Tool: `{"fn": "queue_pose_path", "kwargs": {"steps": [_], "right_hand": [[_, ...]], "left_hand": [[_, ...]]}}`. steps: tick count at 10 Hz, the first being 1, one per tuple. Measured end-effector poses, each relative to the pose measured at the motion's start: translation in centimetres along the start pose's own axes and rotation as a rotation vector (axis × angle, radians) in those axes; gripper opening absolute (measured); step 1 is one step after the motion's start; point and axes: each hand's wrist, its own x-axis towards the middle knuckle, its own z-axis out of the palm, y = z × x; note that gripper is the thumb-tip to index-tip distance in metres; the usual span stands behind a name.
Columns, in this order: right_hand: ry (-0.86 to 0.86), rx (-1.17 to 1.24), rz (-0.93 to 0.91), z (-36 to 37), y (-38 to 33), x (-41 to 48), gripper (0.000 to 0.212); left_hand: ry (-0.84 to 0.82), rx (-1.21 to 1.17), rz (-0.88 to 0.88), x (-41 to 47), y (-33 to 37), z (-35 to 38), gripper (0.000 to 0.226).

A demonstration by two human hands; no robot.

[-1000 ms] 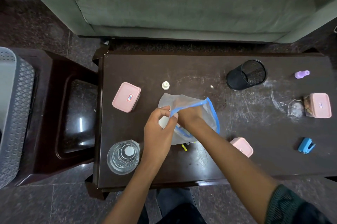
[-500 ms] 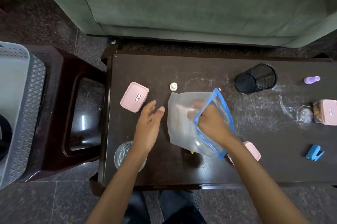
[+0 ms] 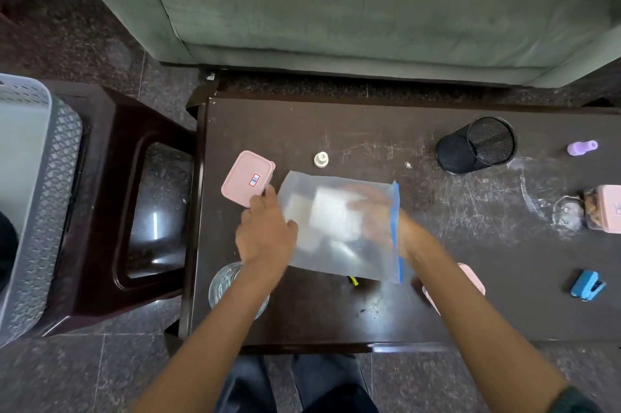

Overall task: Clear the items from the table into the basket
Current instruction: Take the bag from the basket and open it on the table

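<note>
Between the hands: a clear zip bag (image 3: 339, 238) with a blue seal strip (image 3: 396, 227) lies spread flat over the counter (image 3: 336, 318), with pale, blurred contents inside. Half a second ago it stood bunched up.
Right hand (image 3: 373, 212): it is pushed in through the bag's mouth and shows only as a blur through the plastic, so I cannot tell whether it grasps anything. Before, it pinched the blue rim from outside.
Left hand (image 3: 265, 231): its fingers are stretched and released, laid against the bag's closed end. Before, it hovered apart from the bag.
Just beyond the left hand: a pink box (image 3: 247, 177) sits at the fingertips, with a white cap (image 3: 321, 159) near it.
Under the left forearm: a clear jar (image 3: 223, 288).
Under the right forearm: a second pink box (image 3: 475, 281), partly hidden.
At the bag's near edge: a yellow scrap (image 3: 353, 280) peeks out.
Beyond the right hand: a black mesh cup (image 3: 475, 145) lies on its side.
Far right of the right hand: a purple piece (image 3: 582, 147) and a blue stapler (image 3: 586, 285).
Far left of the left hand: the grey basket (image 3: 60, 194) stands on a dark stool (image 3: 111, 211), well apart from the bag.
</note>
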Motion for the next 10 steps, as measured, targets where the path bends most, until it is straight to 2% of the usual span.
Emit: {"fn": "queue_pose_path", "kwargs": {"steps": [1, 2, 3, 4, 5, 6, 7, 8, 9, 10], "right_hand": [[-0.062, -0.204, -0.075, -0.2, 1.1, 1.5, 0.033], [-0.027, -0.169, -0.047, -0.2, 1.4, 1.9, 0.034], [-0.002, -0.091, -0.016, -2.8, 0.8, 1.6, 0.031], [-0.024, -0.097, -0.030, -6.1, 0.7, -0.1, 0.038], [0.188, -0.087, -0.109, -8.9, 0.9, -2.1, 0.038], [0.347, 0.089, -0.194, -10.2, 1.0, -4.6, 0.034], [0.364, 0.301, -0.276, -9.5, 0.9, -6.6, 0.030], [0.303, 0.439, -0.261, -8.0, 0.7, -7.5, 0.026], [0.204, 0.467, -0.214, -6.5, 0.5, -7.3, 0.024], [0.175, 0.445, -0.186, -5.4, 0.3, -6.8, 0.023]], "left_hand": [[-0.048, 0.144, 0.161, -2.0, 1.4, 1.3, 0.065], [-0.276, 0.171, 0.189, -2.1, 1.8, 3.1, 0.067], [-0.327, 0.327, 0.202, -1.5, 1.4, 4.6, 0.067], [-0.296, 0.464, 0.134, -0.7, 0.9, 5.5, 0.069], [-0.205, 0.532, 0.083, -0.2, 0.8, 5.6, 0.067], [-0.130, 0.578, 0.096, -0.5, 1.4, 5.2, 0.062], [-0.016, 0.431, 0.248, -1.7, 2.8, 4.4, 0.055], [-0.054, -0.359, 0.342, -3.4, 5.8, 3.0, 0.031], [-0.217, -0.898, 0.265, -3.9, 9.0, 1.8, 0.019], [-0.259, -1.025, 0.197, -3.5, 10.5, 1.2, 0.017]]}}
